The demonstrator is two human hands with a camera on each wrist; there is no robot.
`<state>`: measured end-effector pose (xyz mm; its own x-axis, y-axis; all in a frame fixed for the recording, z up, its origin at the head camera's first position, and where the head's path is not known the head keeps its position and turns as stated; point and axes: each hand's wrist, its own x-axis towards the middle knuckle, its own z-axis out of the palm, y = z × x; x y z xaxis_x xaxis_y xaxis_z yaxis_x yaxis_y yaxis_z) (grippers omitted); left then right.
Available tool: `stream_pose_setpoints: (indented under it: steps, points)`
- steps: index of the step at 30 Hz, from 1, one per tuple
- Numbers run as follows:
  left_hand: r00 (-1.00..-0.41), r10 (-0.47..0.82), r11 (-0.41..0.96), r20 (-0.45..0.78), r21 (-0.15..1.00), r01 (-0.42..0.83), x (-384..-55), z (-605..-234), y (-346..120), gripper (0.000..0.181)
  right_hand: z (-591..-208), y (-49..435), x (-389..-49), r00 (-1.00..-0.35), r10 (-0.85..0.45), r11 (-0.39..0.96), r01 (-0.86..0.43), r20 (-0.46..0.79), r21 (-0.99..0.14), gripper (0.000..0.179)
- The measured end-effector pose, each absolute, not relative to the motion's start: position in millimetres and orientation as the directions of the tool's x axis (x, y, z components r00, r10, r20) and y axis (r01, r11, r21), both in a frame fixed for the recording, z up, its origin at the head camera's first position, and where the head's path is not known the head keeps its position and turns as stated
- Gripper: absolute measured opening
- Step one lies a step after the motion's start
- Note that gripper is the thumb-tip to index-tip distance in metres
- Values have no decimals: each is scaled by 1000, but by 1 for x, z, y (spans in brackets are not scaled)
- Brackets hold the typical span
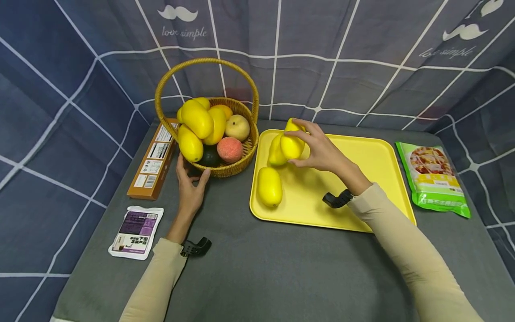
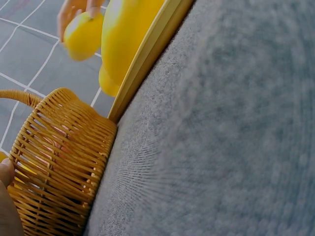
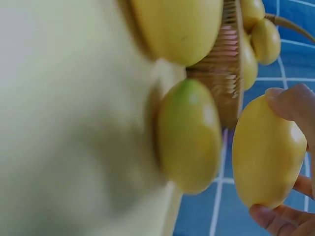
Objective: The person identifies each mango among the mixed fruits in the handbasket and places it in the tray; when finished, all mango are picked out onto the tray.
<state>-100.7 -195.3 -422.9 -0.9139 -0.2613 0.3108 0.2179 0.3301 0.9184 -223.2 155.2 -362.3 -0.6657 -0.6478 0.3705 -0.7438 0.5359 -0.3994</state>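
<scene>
My right hand pinches a yellow mango between thumb and fingers, above the left part of the yellow tray. In the right wrist view the held mango hangs clear of a green-tipped mango. Two mangoes lie on the tray: one partly behind the held fruit, another nearer the front. My left hand rests against the near left side of the wicker basket, thumb and fingers spread on its outside. Several mangoes are heaped inside it.
The basket also bears a red-pink fruit, a pale round fruit, a dark green fruit and an orange one. A brown box and white-purple packet lie left. A green food bag lies right of the tray.
</scene>
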Motion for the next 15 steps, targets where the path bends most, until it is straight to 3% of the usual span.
stream_pose_setpoints:
  steps: [15]
  points:
    - [-919, -268, 330, 287, 924, 192, -99, -419, -194, 82, -394, 189, -235, -733, -635, 616, -671, 245, -412, 70]
